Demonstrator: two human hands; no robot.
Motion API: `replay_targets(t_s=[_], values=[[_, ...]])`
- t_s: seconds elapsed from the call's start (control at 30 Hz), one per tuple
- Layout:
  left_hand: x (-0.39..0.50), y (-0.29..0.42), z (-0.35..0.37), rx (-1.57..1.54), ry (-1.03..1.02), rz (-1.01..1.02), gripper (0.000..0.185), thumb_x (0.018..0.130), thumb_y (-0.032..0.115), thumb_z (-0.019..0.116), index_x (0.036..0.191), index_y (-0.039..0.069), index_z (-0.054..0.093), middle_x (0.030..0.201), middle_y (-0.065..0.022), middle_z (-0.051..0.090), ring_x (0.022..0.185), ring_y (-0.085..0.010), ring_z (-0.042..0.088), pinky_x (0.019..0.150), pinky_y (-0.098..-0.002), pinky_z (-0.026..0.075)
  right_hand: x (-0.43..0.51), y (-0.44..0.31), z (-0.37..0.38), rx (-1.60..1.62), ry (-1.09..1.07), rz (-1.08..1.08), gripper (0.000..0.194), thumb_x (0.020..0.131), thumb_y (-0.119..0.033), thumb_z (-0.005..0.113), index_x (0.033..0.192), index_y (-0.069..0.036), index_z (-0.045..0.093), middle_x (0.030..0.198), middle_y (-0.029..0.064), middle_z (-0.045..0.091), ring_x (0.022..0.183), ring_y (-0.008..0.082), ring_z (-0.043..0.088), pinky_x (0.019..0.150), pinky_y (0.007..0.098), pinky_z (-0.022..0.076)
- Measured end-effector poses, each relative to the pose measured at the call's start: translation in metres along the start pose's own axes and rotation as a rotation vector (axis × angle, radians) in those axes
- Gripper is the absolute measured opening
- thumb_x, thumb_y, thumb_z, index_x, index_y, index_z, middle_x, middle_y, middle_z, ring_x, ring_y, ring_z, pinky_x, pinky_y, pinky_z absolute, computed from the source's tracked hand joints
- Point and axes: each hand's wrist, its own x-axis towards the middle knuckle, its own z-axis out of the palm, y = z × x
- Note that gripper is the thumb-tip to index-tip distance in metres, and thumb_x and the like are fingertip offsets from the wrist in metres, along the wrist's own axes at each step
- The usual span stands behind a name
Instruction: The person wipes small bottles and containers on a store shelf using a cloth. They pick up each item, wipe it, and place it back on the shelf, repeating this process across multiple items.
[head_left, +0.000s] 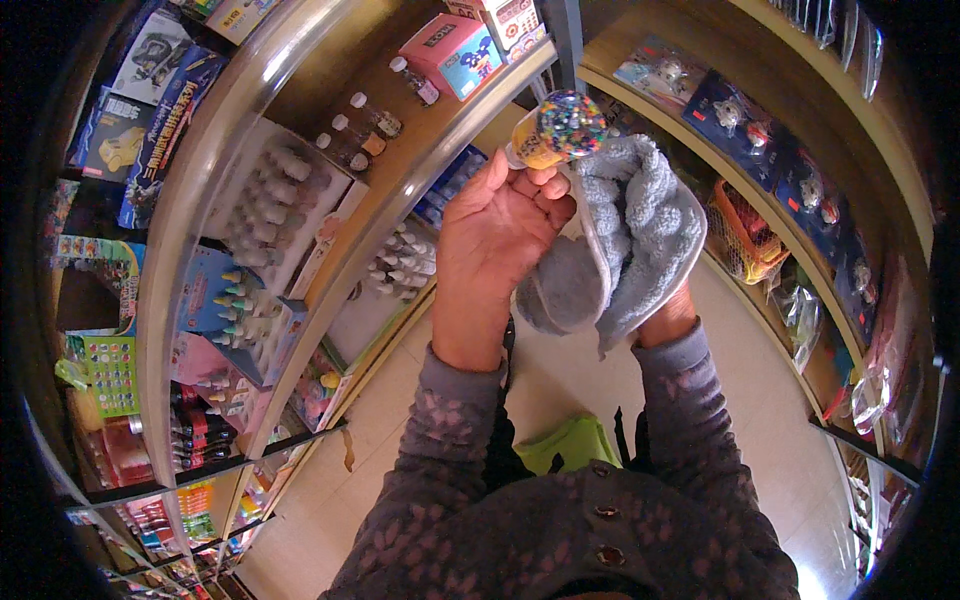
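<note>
In my left hand (502, 232) is a small clear bottle (571, 124) of multicoloured beads, with a yellow label. Its bead-filled end points up and away from me, and the pale cap end rests at my fingertips. My right hand (673, 315) is mostly hidden under a grey-blue fleecy cloth (637, 217) draped over it; only the wrist and a bit of the hand show below. The cloth hangs in folds just beside the bottle, its upper edge close to the beads. I cannot tell whether the two touch.
Shelves stand on both sides. On the left shelf (405, 142) are small capped bottles (375, 112), a pink box (454, 56) and trays of bottles (274, 199). Blue carded toys (739, 120) and an orange netted item (746, 232) lie right. A green bag (566, 446) is below me.
</note>
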Motion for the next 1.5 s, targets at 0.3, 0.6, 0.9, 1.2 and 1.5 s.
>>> replay_targets(t_s=[0.3,0.6,0.9,1.2,1.5], values=[[0.004,0.0,-0.012,0.137,-0.05,0.032,0.024,0.096,0.028,0.057,0.098,0.004,0.063,0.089,-0.0106,0.067,0.079,-0.0199,0.057,0.072,-0.0344,0.042,0.001,0.005,-0.008,-0.116,-0.005,-0.068,0.043,0.088,-0.023,0.069,0.121,0.002,0.056,0.112,0.0068,0.064,0.098,0.0137,0.06,0.089,0.0283,0.0514],[0.007,-0.009,-0.013,0.197,0.137,0.109,0.028,0.094,0.035,0.06,0.096,0.007,0.063,0.075,-0.0069,0.066,0.067,-0.0157,0.059,0.066,-0.0301,0.044,-0.003,0.014,-0.028,0.007,0.046,0.008,0.055,0.081,-0.017,0.078,0.13,-0.005,0.055,0.121,0.0063,0.062,0.108,0.0184,0.06,0.093,0.0339,0.0521],[0.008,-0.012,-0.017,0.379,0.279,0.152,0.028,0.096,0.034,0.06,0.097,0.006,0.062,0.079,-0.0086,0.068,0.072,-0.019,0.062,0.068,-0.0335,0.048,0.001,0.017,-0.029,0.074,-0.024,-0.055,0.05,0.087,-0.016,0.072,0.132,-0.004,0.053,0.121,0.0063,0.06,0.106,0.0165,0.06,0.089,0.0298,0.0545],[0.009,-0.011,-0.02,0.395,0.207,0.074,0.026,0.096,0.031,0.061,0.1,0.006,0.063,0.083,-0.0098,0.069,0.07,-0.0197,0.062,0.066,-0.033,0.049,-0.003,0.019,-0.035,0.339,0.019,0.093,0.043,0.087,-0.02,0.071,0.126,-0.006,0.058,0.115,0.0099,0.065,0.102,0.0219,0.064,0.089,0.0378,0.0563],[0.004,-0.011,-0.007,0.746,0.307,0.153,0.023,0.098,0.027,0.056,0.1,0.004,0.059,0.08,-0.0091,0.066,0.066,-0.0171,0.059,0.062,-0.0308,0.045,-0.004,0.02,-0.038,0.309,0.12,0.156,0.041,0.091,-0.026,0.067,0.124,-0.004,0.056,0.1,0.0142,0.066,0.08,0.0252,0.065,0.066,0.0355,0.0567]])
